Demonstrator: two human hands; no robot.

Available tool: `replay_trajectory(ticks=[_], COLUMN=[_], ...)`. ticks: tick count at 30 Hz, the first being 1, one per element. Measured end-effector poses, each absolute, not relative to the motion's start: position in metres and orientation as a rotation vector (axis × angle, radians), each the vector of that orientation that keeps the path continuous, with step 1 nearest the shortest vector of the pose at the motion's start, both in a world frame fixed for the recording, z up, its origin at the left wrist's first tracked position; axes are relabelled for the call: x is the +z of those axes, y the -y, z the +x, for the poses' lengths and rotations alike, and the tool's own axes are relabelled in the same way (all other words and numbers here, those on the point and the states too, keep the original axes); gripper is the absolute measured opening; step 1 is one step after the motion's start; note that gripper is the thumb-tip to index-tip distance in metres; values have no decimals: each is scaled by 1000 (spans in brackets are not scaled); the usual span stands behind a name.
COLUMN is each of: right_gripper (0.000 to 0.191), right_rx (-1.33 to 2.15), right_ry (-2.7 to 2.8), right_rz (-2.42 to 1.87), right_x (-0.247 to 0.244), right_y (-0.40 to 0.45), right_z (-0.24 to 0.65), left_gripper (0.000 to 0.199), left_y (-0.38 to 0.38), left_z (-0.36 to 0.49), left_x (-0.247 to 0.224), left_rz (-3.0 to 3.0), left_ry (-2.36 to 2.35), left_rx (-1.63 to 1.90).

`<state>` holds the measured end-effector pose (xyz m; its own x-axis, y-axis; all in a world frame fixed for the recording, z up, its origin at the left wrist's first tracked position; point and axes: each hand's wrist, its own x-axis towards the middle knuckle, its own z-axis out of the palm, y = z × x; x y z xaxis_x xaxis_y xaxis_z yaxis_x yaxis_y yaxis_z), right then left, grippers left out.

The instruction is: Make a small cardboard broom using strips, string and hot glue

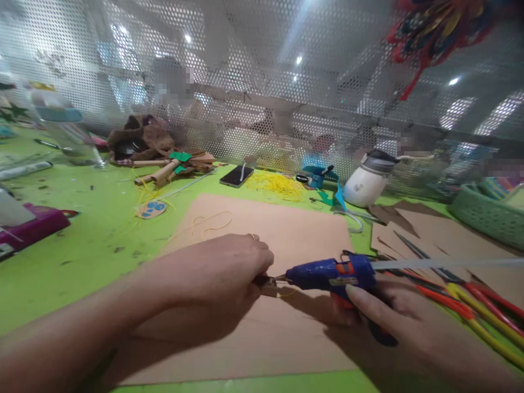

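My right hand (393, 311) is wrapped round the handle of a blue glue gun (315, 274), which has a clear glue stick (442, 263) in its back end. The gun's metal tip points left and meets a small brown piece (268, 286). My left hand (221, 267) has its fingers closed on that piece, hiding most of it. Both hands are over a large sheet of brown paper (303, 333) on the green table (94, 218). A thin yellow thread (219, 214) curls on the paper behind my left hand, and a bit of yellow thread shows beside the piece.
Scissors (491, 295) with red and yellow handles lie at the right, near paper scraps (426, 224) and a green basket (483, 218). Behind the sheet are a phone (235, 177), yellow shreds (278, 185) and a white jug (364, 183). Rolled brown paper (164, 173) and a bottle (67, 131) stand left.
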<state>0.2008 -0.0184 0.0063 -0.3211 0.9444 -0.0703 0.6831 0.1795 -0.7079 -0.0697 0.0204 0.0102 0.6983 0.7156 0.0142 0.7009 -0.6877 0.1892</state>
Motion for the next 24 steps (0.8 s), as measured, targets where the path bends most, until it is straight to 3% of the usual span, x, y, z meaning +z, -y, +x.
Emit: replay_trajectory(ticks=[24], right_gripper=[44], right_rx=[942], right_ry=[2102], right_rz=[-1581], right_x=[1], right_y=[18], right_z=[201], left_gripper=[11], left_y=[-23], left_z=[-62], left_x=[12], left_rz=[2636], left_ry=[-1253], left_rx=[2])
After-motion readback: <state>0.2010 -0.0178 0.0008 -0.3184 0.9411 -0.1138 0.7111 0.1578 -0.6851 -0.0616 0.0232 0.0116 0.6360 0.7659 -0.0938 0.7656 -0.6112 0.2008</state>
